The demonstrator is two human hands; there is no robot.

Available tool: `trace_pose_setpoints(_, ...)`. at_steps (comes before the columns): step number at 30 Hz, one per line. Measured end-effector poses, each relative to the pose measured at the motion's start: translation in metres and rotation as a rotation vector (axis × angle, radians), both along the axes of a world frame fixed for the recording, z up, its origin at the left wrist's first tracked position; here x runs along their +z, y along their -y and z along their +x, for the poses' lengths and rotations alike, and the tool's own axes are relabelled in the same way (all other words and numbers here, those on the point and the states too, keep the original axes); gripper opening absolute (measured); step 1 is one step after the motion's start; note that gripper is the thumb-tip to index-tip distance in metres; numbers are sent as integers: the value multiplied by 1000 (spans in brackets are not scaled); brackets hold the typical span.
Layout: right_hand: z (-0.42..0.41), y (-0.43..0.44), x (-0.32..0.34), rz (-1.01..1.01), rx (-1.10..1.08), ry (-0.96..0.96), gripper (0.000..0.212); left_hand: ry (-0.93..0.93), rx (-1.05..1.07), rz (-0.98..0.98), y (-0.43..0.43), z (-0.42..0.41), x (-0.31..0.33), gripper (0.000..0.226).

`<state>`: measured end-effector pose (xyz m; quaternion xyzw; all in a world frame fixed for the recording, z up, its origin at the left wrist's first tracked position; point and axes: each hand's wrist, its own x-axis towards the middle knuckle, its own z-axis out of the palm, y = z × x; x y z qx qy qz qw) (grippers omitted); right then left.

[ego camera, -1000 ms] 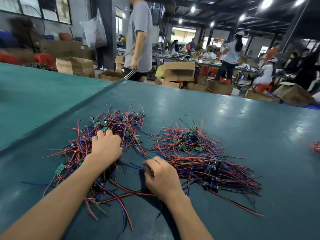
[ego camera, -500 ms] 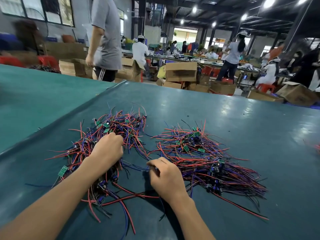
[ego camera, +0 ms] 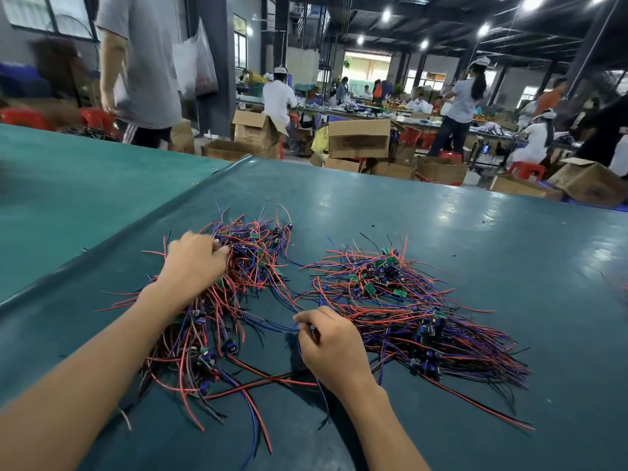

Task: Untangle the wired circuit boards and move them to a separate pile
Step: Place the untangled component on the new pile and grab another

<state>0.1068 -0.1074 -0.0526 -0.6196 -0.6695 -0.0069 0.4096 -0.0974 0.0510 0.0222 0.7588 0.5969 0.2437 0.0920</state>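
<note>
Two heaps of small green circuit boards with red, blue and black wires lie on the dark teal table [ego camera: 475,253]. The tangled heap [ego camera: 251,263] is on the left and the sorted pile [ego camera: 407,307] on the right. My left hand [ego camera: 195,260] lies on the upper part of the tangled heap, its fingertips curled into the wires. My right hand [ego camera: 331,341] sits between the two heaps and pinches thin wires at its fingertips; a blue wire trails down past it. Loose red and blue leads [ego camera: 258,385] cross near my forearms.
A raised seam [ego camera: 136,229] runs diagonally to a lighter green table [ego camera: 68,185] on the left. A person in a grey shirt [ego camera: 142,62] stands beyond the far edge. Cardboard boxes [ego camera: 358,137] and seated workers fill the background. More wires lie at the right edge [ego camera: 618,280].
My left hand has moved up and forward over the tangled heap. My right hand stays between the heaps, still pinching wires. The person in grey has walked to the left.
</note>
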Motion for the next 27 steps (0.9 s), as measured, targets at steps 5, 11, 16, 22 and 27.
trace_pose_setpoints(5, 1, 1, 1, -21, 9, -18, 21, -246, 161, -123, -6, -10, -22, 29)
trace_pose_setpoints(11, 3, 1, 1, -54, 11, -14, 24, -99, 100, -117, -1, -3, -20, 35)
trace_pose_setpoints(16, 2, 1, 1, -51, 8, -4, 24, -257, 153, -114, -4, 6, -17, 22)
trace_pose_setpoints(22, 1, 0, 1, -37, 12, 7, 21, -300, 211, 30, -15, 17, -19, 24)
trace_pose_setpoints(27, 1, 1, 0, -32, 15, 25, 22, -380, 104, -51, -28, 17, -18, 31)
